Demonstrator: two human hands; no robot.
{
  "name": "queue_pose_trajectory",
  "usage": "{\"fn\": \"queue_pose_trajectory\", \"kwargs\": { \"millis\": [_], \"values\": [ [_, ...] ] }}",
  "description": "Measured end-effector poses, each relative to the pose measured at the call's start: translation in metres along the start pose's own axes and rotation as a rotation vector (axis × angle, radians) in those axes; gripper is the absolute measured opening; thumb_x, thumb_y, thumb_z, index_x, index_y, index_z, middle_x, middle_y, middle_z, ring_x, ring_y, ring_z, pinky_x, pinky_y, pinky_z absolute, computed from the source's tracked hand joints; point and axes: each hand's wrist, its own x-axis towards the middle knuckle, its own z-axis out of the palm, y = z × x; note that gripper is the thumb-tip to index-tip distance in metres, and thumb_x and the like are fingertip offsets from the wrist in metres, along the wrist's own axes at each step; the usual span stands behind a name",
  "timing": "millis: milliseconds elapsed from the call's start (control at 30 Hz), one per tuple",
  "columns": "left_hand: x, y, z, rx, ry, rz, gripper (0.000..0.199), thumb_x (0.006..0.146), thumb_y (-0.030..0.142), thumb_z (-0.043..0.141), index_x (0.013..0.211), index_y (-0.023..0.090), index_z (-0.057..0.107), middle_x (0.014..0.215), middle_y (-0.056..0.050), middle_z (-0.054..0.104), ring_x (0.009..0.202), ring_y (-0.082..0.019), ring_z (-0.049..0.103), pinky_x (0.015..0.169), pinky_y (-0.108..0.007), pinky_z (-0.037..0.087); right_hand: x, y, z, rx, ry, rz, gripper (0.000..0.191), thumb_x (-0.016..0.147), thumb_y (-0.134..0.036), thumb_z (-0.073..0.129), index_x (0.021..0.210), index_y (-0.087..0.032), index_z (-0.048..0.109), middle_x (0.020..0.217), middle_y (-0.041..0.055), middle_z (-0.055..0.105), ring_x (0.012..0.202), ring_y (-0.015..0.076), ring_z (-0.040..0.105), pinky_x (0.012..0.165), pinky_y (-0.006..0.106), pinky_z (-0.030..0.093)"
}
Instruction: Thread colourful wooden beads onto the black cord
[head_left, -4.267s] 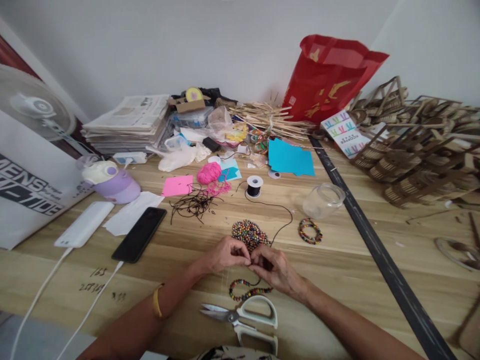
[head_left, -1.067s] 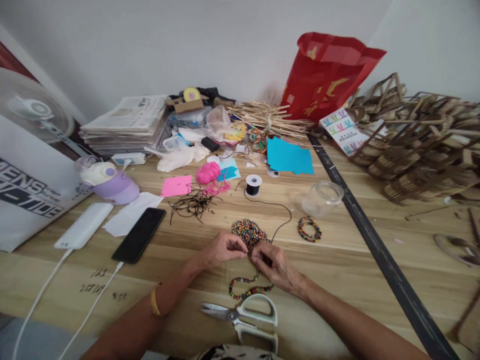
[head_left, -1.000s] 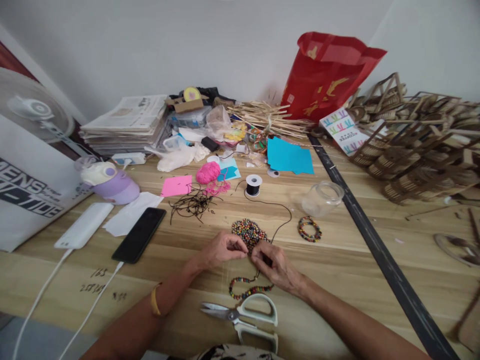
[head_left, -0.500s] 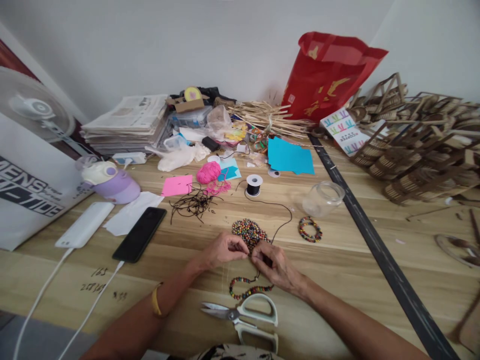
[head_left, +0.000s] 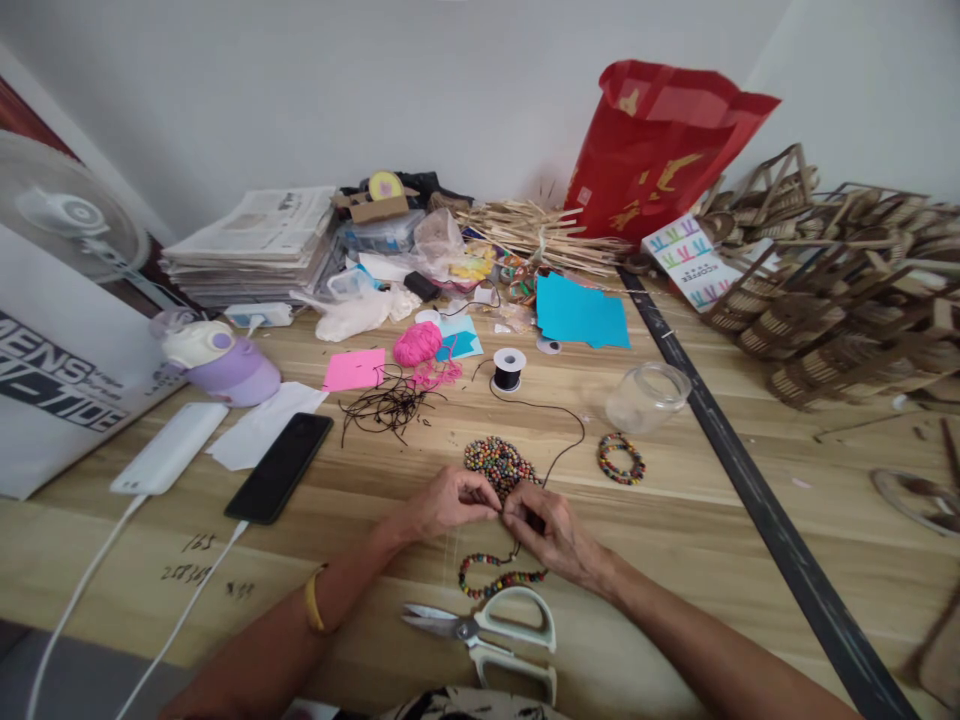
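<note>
My left hand [head_left: 459, 502] and my right hand [head_left: 553, 527] meet fingertip to fingertip at the near edge of a pile of small multicoloured beads [head_left: 495, 460]. A black cord [head_left: 583, 430] runs from a spool [head_left: 509, 372] down to my right hand, whose thumb and finger pinch it. The left thumb and forefinger are pinched together too; what lies between them is too small to make out. Below the hands curves a strung bead strand [head_left: 480, 588], its cord leading up beneath my right fingers. White-handled scissors [head_left: 480, 630] lie slightly spread nearest me.
A coiled bead bracelet [head_left: 621, 460] and a clear glass jar [head_left: 646, 398] are to the right. Cut black cords [head_left: 391, 405], pink yarn [head_left: 417, 344] and a phone [head_left: 279, 470] lie leftward. Small woven baskets [head_left: 817, 330] crowd the right side; a red bag [head_left: 660, 150] stands behind.
My left fingertips have shifted very slightly right, closer to the right fingertips. Everything else looks the same.
</note>
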Motion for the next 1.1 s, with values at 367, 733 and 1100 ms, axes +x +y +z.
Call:
{"fn": "queue_pose_trajectory", "kwargs": {
  "millis": [367, 733, 1100],
  "values": [
    [0.0002, -0.0013, -0.0015, -0.016, 0.016, -0.001, 0.014, 0.068, 0.022, 0.069, 0.076, 0.011, 0.068, 0.073, -0.004, 0.069, 0.068, -0.013, 0.061, 0.066, -0.022, 0.047, 0.0003, -0.0011, -0.0002, 0.002, 0.001, 0.002, 0.014, 0.090, -0.019, 0.048, 0.078, -0.017, 0.054, 0.068, 0.0003, 0.052, 0.060, 0.0117, 0.047, 0.054, 0.022, 0.038],
    [-0.0007, 0.0024, -0.0013, 0.006, 0.023, -0.012, 0.012, 0.069, 0.020, 0.068, 0.077, 0.011, 0.068, 0.075, -0.004, 0.069, 0.069, -0.013, 0.061, 0.067, -0.023, 0.047, 0.0003, -0.0016, -0.0001, 0.005, 0.003, 0.000, 0.013, 0.089, -0.019, 0.048, 0.078, -0.017, 0.053, 0.068, 0.0002, 0.051, 0.059, 0.0120, 0.047, 0.054, 0.022, 0.037],
    [-0.0001, 0.0002, -0.0001, -0.006, 0.011, 0.000, 0.012, 0.069, 0.020, 0.068, 0.076, 0.010, 0.069, 0.075, -0.004, 0.069, 0.069, -0.013, 0.061, 0.067, -0.022, 0.046, 0.0012, -0.0014, 0.0002, 0.008, 0.004, -0.016, 0.011, 0.087, -0.014, 0.048, 0.077, -0.017, 0.053, 0.068, -0.0001, 0.051, 0.060, 0.0109, 0.046, 0.054, 0.021, 0.035]
  ]
}}
